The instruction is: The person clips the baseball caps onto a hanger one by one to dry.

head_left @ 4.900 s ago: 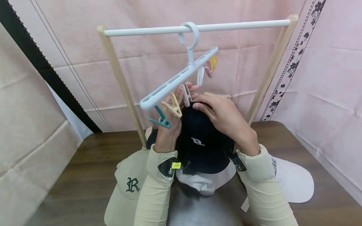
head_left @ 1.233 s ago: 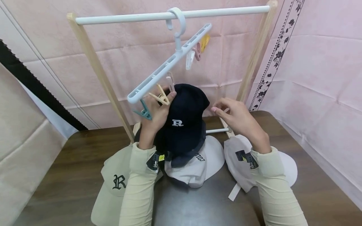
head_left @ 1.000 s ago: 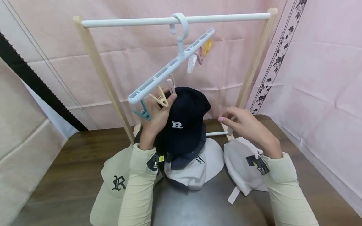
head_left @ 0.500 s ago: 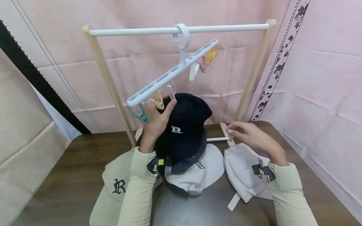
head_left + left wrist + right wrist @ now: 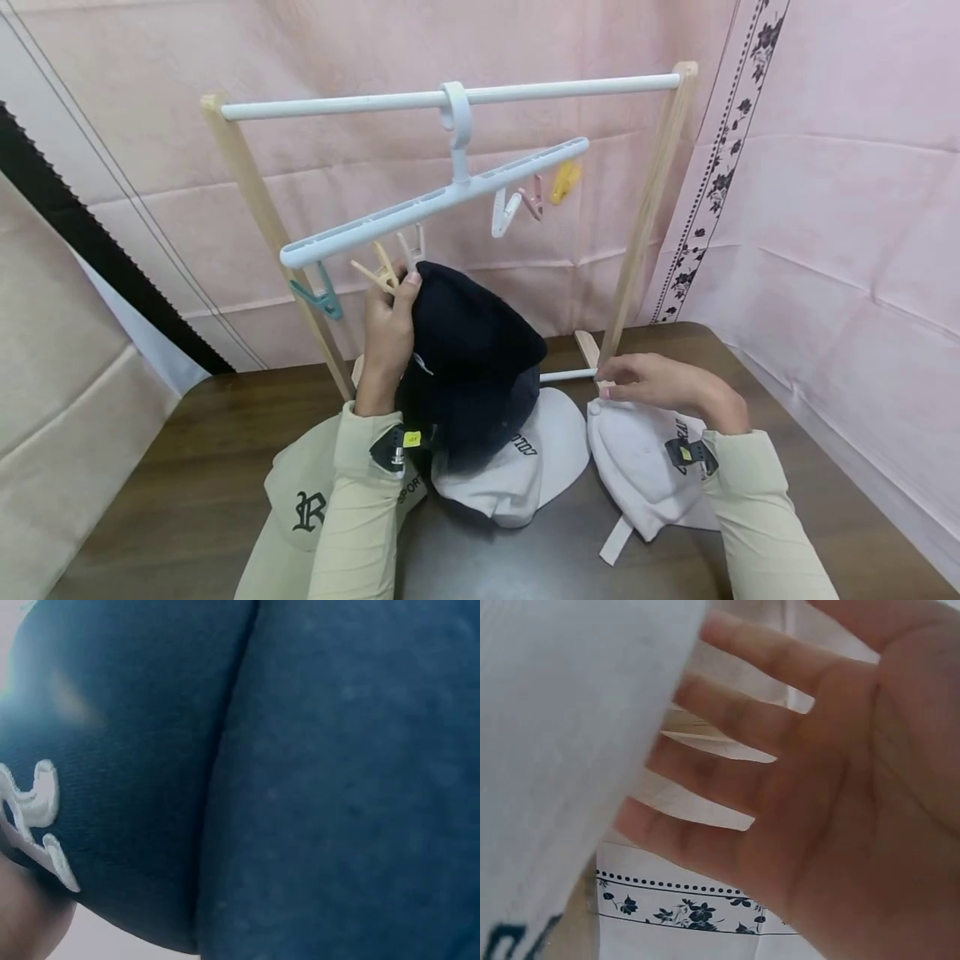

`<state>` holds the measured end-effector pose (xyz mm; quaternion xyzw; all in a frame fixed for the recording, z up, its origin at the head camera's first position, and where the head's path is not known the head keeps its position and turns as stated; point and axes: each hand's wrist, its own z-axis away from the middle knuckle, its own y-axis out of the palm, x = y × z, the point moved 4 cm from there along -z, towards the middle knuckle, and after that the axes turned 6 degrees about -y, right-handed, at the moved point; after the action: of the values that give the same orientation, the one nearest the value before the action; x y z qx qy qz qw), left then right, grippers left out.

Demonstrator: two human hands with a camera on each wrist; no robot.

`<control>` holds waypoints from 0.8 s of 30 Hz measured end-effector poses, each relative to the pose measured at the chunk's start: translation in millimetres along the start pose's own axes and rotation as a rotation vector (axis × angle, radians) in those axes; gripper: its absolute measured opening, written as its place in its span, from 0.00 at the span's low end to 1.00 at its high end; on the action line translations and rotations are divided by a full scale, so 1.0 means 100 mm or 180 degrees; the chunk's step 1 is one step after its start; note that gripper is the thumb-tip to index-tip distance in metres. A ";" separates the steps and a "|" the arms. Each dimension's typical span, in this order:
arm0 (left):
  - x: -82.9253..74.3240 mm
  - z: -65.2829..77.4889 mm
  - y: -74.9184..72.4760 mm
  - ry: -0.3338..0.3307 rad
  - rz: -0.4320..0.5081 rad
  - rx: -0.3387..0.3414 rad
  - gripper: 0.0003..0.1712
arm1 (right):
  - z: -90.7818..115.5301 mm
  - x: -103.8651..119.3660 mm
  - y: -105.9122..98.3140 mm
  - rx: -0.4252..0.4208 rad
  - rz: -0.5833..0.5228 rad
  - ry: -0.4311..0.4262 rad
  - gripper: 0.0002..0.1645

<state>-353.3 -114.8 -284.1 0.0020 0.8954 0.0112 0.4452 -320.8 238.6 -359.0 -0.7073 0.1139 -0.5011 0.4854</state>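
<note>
My left hand [image 5: 390,329] pinches the upper edge of a navy cap [image 5: 472,321], thumb on the near side, just below a pale clothespin [image 5: 412,247] on the light-blue hanger [image 5: 420,207]. Whether that clothespin bites the cap cannot be told. The cap hangs tilted; its dark fabric [image 5: 337,780] and white embroidery [image 5: 37,802] fill the left wrist view. My right hand [image 5: 660,385] is at the top of a white cap [image 5: 645,467] lying on the table's right. In the right wrist view its fingers [image 5: 712,772] are fairly straight, tips partly hidden by the cap.
The hanger hooks on the white bar [image 5: 562,89] of a wooden stand [image 5: 645,225]. Yellow [image 5: 565,182], pink [image 5: 532,200], white [image 5: 504,213], beige [image 5: 381,271] and teal clothespins [image 5: 321,296] hang from it. Another white cap [image 5: 562,442] and a beige cap [image 5: 300,475] lie on the table [image 5: 180,483].
My right hand has left the navy cap and moved down and right to the white cap. The hanger has swung round, and the navy cap has turned and tilted with my left hand still on it.
</note>
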 end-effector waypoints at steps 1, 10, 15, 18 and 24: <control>0.00 0.00 -0.01 -0.0037 0.0068 0.0019 0.14 | -0.01 0.00 0.00 -0.0033 0.0038 0.0003 0.20; -0.05 0.03 -0.06 -0.0217 0.0515 0.0196 0.17 | -0.13 0.33 -0.24 -0.1286 -0.0079 -0.0210 0.24; -0.04 0.04 -0.11 -0.0245 0.0814 0.0195 0.19 | -0.31 0.66 -0.45 -0.1469 -0.0519 -0.0304 0.36; -0.03 0.04 -0.14 -0.0248 0.0902 0.0262 0.21 | -0.44 0.80 -0.58 -0.1564 -0.0859 -0.0291 0.42; 0.01 0.03 -0.16 -0.0374 0.1101 0.0344 0.22 | -0.75 0.86 -0.83 -0.1929 -0.2185 -0.0312 0.49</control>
<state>-350.9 -131.1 -287.0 0.1806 0.8534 0.0393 0.4873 -368.4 181.9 -239.1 -0.8370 -0.0087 -0.5429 0.0675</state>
